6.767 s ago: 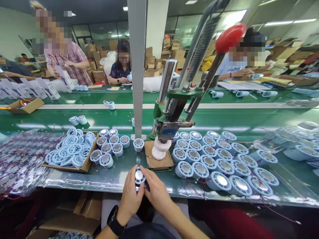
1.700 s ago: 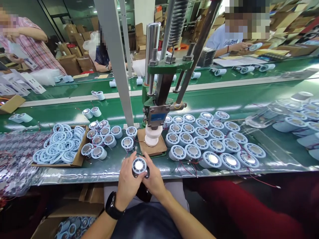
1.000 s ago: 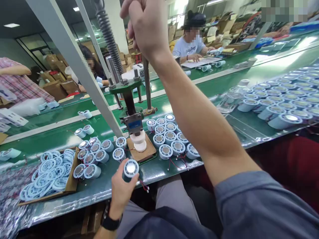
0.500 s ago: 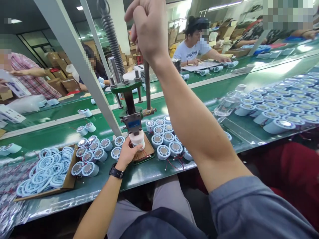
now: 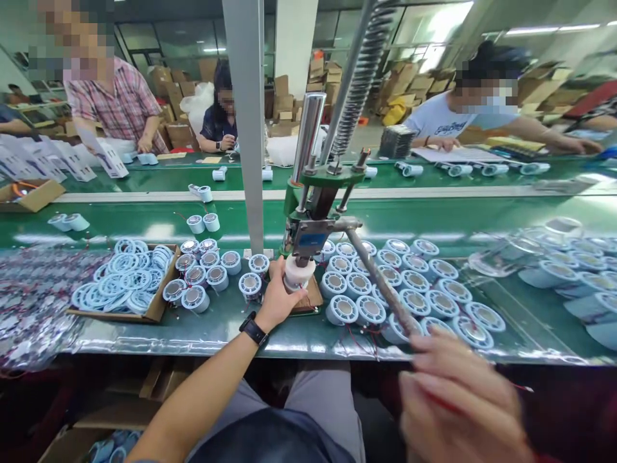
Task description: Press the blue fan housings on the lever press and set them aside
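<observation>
My left hand [image 5: 278, 297], with a watch on its wrist, is closed around a white cylindrical piece [image 5: 297, 271] under the ram of a hand press [image 5: 311, 236]. The piece sits on the press's brown base plate [image 5: 314, 297]. At the lower right my right hand [image 5: 457, 395] is blurred, its fingers curled at the lower end of the metal press lever [image 5: 380, 281]. The lever slopes down toward me. Light-blue round motor housings [image 5: 343, 310] with red wires stand beside the base on the right, and others [image 5: 195, 297] stand to the left.
A cardboard tray [image 5: 161, 305] of light-blue rings stands left, beside a heap of small wired parts [image 5: 43, 296]. A grey post [image 5: 245, 128] rises behind the bench. A clear plastic bottle [image 5: 511, 251] lies right. Co-workers sit across the green conveyor [image 5: 144, 222].
My right hand has come down from high above the press to the lower right, and the lever has swung from upright to sloping down. My left hand stays at the white piece. The view has turned left.
</observation>
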The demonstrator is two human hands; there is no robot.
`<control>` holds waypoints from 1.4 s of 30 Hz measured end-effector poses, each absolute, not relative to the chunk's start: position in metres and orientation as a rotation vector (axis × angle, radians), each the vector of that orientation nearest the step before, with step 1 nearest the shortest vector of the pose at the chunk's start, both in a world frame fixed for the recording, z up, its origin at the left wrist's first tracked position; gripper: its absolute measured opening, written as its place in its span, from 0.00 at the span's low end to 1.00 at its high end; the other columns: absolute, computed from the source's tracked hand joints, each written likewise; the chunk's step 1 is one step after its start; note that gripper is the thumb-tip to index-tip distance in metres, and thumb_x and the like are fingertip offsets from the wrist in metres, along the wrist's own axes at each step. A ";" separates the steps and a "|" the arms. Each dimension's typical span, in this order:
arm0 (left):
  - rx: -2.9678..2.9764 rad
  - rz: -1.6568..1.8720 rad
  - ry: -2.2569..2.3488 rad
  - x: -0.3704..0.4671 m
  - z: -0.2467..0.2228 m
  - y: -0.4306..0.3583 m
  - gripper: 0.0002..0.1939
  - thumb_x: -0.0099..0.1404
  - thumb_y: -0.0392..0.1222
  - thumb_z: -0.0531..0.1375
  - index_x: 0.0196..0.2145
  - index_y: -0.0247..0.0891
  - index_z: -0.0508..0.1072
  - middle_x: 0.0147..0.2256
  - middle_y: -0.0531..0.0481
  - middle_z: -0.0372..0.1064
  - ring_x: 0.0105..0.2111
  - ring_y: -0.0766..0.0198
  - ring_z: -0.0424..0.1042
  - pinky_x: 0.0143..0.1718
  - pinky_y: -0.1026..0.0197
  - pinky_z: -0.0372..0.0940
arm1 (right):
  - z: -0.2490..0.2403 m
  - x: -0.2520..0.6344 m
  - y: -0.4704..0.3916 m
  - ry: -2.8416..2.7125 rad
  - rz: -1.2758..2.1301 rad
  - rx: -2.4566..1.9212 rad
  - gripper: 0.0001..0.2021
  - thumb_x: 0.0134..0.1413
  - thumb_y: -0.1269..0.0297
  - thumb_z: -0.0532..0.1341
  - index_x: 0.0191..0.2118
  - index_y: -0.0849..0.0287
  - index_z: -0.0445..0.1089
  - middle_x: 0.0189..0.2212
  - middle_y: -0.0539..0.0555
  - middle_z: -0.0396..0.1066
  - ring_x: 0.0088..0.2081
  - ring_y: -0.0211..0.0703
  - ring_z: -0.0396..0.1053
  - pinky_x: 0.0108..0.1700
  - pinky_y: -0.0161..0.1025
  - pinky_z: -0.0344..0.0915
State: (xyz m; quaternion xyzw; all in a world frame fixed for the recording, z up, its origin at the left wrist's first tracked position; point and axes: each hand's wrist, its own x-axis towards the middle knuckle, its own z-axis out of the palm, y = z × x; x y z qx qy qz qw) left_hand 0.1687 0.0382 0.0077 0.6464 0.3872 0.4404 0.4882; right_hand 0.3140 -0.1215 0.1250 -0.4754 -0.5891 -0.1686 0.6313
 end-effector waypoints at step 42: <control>1.891 1.025 1.683 0.014 -0.018 -0.037 0.31 0.65 0.36 0.54 0.66 0.39 0.57 0.62 0.38 0.62 0.62 0.47 0.61 0.62 0.39 0.59 | 0.037 0.220 0.001 -2.720 0.345 -1.169 0.52 0.36 0.50 0.76 0.68 0.47 0.55 0.68 0.64 0.46 0.66 0.68 0.50 0.64 0.64 0.55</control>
